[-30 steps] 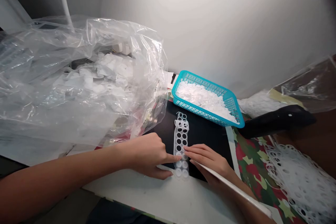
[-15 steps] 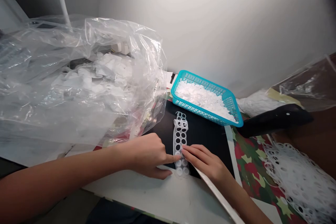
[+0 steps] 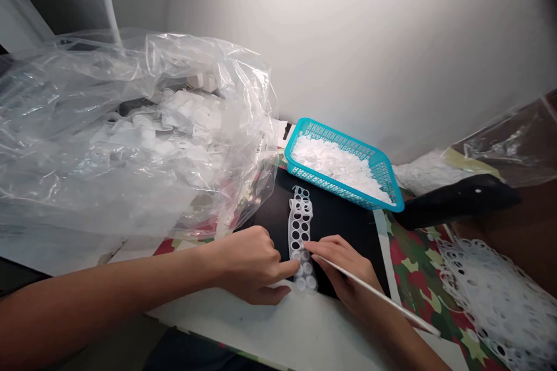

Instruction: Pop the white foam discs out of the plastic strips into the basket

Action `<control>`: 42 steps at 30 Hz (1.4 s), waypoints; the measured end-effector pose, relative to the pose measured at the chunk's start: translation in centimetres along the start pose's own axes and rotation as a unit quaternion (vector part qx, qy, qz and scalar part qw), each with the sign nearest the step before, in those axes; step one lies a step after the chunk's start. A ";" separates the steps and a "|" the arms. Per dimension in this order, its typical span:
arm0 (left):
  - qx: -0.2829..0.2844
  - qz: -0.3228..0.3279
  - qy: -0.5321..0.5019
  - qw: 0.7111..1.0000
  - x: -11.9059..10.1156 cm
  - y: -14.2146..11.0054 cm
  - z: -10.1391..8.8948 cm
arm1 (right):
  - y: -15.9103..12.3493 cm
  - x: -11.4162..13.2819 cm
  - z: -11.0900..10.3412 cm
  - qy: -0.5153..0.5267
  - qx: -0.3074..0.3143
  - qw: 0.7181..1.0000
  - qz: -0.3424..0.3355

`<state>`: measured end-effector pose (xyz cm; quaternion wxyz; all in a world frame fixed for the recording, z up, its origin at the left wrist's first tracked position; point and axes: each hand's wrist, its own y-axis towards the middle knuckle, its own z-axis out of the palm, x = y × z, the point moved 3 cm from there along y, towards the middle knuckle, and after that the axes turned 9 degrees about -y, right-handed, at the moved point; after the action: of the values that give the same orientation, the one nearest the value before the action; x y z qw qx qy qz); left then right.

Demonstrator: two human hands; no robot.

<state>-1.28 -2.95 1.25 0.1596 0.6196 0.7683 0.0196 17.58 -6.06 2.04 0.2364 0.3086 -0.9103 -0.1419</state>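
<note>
A translucent plastic strip with two rows of round holes [image 3: 300,225] lies lengthwise on a black mat [image 3: 339,232]. White round pieces [image 3: 301,284] sit in its nearest holes; those farther up show black through them. My left hand [image 3: 255,264] rests at the strip's left side, index fingertip touching it, thumb held apart below and the other fingers curled. From the right, my right hand [image 3: 348,264] grips a long thin white stick [image 3: 391,301] slanting back over the wrist. Its fingertips are at the strip's right row, just above the filled holes.
A turquoise basket [image 3: 343,188] of small white pieces stands behind the mat. On the left bulges a large clear plastic bag [image 3: 130,185] with white plastic parts inside. At right are a black object [image 3: 461,200] and a heap of translucent holed strips [image 3: 500,301] on camouflage-patterned cloth [image 3: 418,272].
The stick in my right hand has swung, first steeper, now flatter. My left index finger has slid slightly down the strip, and the strip's near end has shifted a little right.
</note>
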 end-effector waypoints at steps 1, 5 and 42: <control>-0.002 -0.002 0.005 1.000 0.0 0.0 0.1 | 0.0 0.0 0.0 -0.001 0.001 1.000 -0.008; 0.013 -0.027 0.020 0.999 0.2 0.0 0.3 | -0.1 -0.2 0.2 -0.022 -0.002 0.999 -0.049; 0.010 0.004 0.002 1.000 -0.1 -0.1 0.3 | -1.1 -0.6 -0.4 -0.058 0.044 0.987 -0.142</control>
<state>-1.29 -3.12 0.97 0.1519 0.6243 0.7661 0.0141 18.69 -6.58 1.72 0.1472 0.4363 -0.8747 -0.1514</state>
